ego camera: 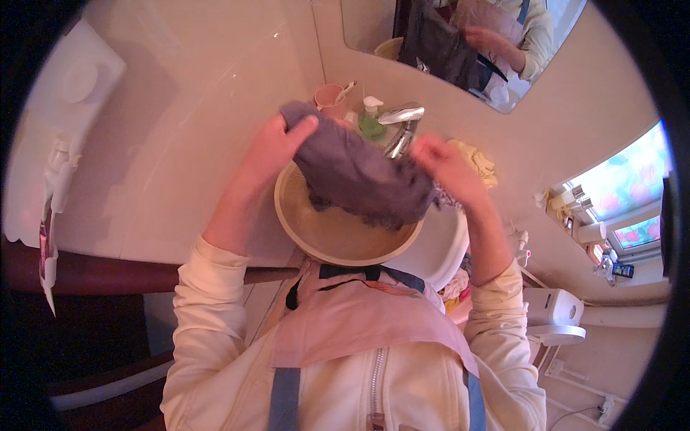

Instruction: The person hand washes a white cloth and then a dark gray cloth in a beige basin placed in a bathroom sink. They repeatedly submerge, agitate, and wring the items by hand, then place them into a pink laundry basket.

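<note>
A dark grey-purple cloth (356, 172) is stretched between my two hands above a round yellowish basin (345, 242), its lower edge hanging into the basin. My left hand (288, 137) grips the cloth's upper left end, thumb on top. At the cloth's right end is my right hand (444, 164), blurred, with fingers curled; a patterned bit of fabric (446, 197) hangs just below it. The basin rests on a white sink (455, 242). Behind the cloth, a chrome faucet (401, 116) rises between my hands. The mirror (458, 48) reflects the cloth and an arm.
Behind the basin stand a pink cup (330, 98) with a toothbrush and a green soap pump bottle (371, 126). A yellow cloth (477, 161) lies right of the faucet. Coloured laundry (457, 285) is below the sink. Further right are a toilet (555, 312) and a windowsill (582, 237) with bottles.
</note>
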`<state>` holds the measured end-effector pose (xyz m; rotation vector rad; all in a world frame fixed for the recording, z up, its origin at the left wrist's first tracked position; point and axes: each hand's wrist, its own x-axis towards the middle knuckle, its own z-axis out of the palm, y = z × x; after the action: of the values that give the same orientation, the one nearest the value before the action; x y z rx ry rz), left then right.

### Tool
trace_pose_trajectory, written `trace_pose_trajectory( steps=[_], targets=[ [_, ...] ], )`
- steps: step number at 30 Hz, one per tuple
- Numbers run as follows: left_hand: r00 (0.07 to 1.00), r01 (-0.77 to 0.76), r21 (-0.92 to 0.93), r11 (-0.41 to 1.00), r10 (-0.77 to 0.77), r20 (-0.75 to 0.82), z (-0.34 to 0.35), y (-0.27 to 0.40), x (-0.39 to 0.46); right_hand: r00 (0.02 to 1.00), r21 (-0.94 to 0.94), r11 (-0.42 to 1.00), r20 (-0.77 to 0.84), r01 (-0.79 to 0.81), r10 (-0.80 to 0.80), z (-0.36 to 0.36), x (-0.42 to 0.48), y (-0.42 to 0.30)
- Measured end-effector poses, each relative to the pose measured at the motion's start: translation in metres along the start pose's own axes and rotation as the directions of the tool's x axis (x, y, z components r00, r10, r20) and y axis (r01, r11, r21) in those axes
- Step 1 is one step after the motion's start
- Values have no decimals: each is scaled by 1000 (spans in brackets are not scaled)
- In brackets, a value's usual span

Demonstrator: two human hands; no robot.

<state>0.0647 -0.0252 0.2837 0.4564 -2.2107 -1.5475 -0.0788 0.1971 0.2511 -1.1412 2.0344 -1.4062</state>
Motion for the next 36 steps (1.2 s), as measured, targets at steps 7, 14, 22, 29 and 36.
trace_pose_trajectory(
  steps=[7,14,22,29,36],
  targets=[
    [869,-102,152,983,14,495,44,-29,-22,911,464,795,69,-391,407,60,8,53],
    [777,-247,505,827,-142,613,82,-75,-51,861,426,750,305,-505,407,70,16,91],
    [409,850,-476,226,-852,326,96,-122,-56,984,877,470,19,-101,177,59,6,46],
    [693,637,-771,15,-449,564,134,-163,-52,996,-66,996,-70,-63,58,150,-38,46],
    [827,537,-841,60,-234,512,136,-173,-46,907,-141,989,-421,-50,-14,143,-17,66]
  ],
)
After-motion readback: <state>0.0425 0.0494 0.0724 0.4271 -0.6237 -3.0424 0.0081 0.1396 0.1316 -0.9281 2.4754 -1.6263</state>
